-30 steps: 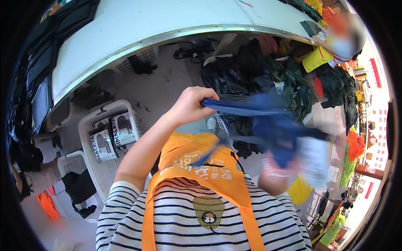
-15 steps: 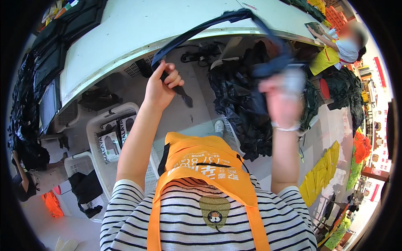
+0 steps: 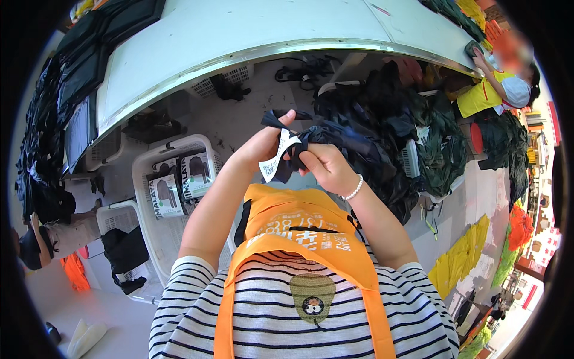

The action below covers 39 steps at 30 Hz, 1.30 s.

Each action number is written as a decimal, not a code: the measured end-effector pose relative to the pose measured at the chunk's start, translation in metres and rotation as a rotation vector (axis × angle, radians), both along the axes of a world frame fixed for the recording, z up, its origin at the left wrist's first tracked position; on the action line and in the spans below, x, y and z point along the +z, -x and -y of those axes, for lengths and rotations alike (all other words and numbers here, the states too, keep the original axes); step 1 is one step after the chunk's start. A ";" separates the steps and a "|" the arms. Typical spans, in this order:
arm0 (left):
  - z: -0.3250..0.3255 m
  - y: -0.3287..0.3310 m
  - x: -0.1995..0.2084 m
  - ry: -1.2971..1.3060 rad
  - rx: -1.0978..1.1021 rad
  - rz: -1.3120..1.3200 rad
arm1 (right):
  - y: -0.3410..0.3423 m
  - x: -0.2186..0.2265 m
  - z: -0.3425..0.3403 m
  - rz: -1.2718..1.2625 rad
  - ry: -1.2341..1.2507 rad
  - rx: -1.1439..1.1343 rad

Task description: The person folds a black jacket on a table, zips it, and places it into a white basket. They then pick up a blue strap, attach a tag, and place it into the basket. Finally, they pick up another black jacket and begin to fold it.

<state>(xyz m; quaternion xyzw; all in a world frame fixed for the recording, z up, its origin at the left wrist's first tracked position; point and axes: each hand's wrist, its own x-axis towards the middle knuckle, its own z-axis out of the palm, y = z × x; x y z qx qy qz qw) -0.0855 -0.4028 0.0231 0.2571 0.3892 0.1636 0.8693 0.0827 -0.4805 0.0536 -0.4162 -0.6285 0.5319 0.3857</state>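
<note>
In front of my chest, a dark navy fabric strip (image 3: 304, 139) is bunched and looped between my two hands. My left hand (image 3: 263, 147) is closed on one side of it, thumb pointing up. A white printed label (image 3: 276, 160) hangs from the strip, beside the left fingers. My right hand (image 3: 329, 170), with a beaded bracelet (image 3: 355, 188) at its wrist, pinches the other side. Some of the fingers are hidden behind the fabric. Just beyond the right hand lies a heap of dark shiny garments (image 3: 372, 143).
A long white table (image 3: 257, 27) curves across the far side, with black folded items (image 3: 75, 69) at its left. White baskets (image 3: 143, 206) stand left, one holding packaged garments (image 3: 164, 192). Yellow fabric (image 3: 460, 254) lies right. A co-worker in a yellow apron (image 3: 487, 96) is at the far right.
Both hands have come down and together at the middle. The strip, stretched out in a wide arc before, is now gathered between them, and its white label shows.
</note>
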 end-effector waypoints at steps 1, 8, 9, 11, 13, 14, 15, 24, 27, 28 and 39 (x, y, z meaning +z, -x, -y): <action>0.003 -0.004 0.010 -0.051 -0.005 -0.001 | -0.003 0.003 0.000 0.026 0.020 0.031; -0.008 -0.018 0.006 0.016 -0.060 0.249 | -0.013 -0.002 -0.002 -0.027 0.194 0.214; -0.011 -0.020 0.002 0.009 0.029 0.297 | -0.014 -0.006 -0.001 -0.054 0.245 0.214; -0.018 -0.023 -0.010 -0.004 0.207 0.391 | -0.016 -0.003 0.002 -0.156 0.364 0.160; -0.019 -0.024 0.014 0.028 0.304 0.442 | -0.030 -0.008 0.005 -0.202 0.357 0.124; -0.020 -0.023 0.021 0.030 0.338 0.469 | -0.035 -0.006 0.006 -0.209 0.364 0.104; -0.022 -0.021 0.023 -0.014 0.361 0.463 | -0.044 -0.009 0.006 -0.136 0.393 0.101; -0.009 -0.016 0.043 -0.464 0.368 -0.014 | -0.082 -0.015 0.000 0.234 0.143 -0.355; -0.008 -0.004 0.035 -0.466 0.421 -0.146 | -0.086 -0.009 -0.002 0.036 0.185 -0.498; -0.008 -0.001 0.035 -0.483 0.425 -0.173 | -0.086 -0.013 -0.003 0.052 0.089 -0.588; 0.014 0.005 0.035 -0.680 0.328 -0.349 | -0.016 0.012 -0.009 0.186 -0.105 -0.276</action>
